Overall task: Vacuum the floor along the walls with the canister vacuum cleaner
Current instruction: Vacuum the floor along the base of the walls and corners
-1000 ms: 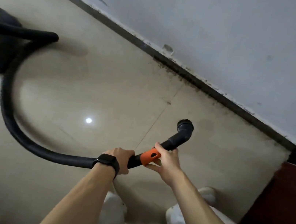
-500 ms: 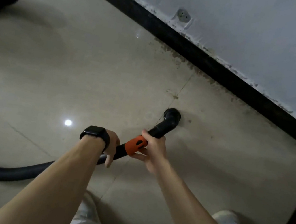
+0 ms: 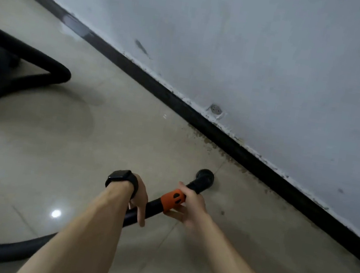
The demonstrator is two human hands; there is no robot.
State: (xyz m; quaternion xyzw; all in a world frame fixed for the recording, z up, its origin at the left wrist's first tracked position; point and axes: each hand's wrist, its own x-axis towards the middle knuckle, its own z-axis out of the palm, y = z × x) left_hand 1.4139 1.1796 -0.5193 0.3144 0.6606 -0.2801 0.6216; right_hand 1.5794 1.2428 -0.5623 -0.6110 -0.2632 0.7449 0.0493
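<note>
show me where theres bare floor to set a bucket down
Widest bare floor: ahead of the left hand, between the hose loop and the baseboard. Another patch lies right of the right hand, up to the baseboard. Crowded: far left, where the hose doubles back, and the dirt strip by the nozzle.

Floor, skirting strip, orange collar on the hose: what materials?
Floor: glazed tile, probably ceramic; glossy, mirrors a lamp, grout lines show. Skirting strip: black, one glare patch; painted or tile, cannot tell. Orange collar: likely moulded plastic, smooth, with small slots.
</note>
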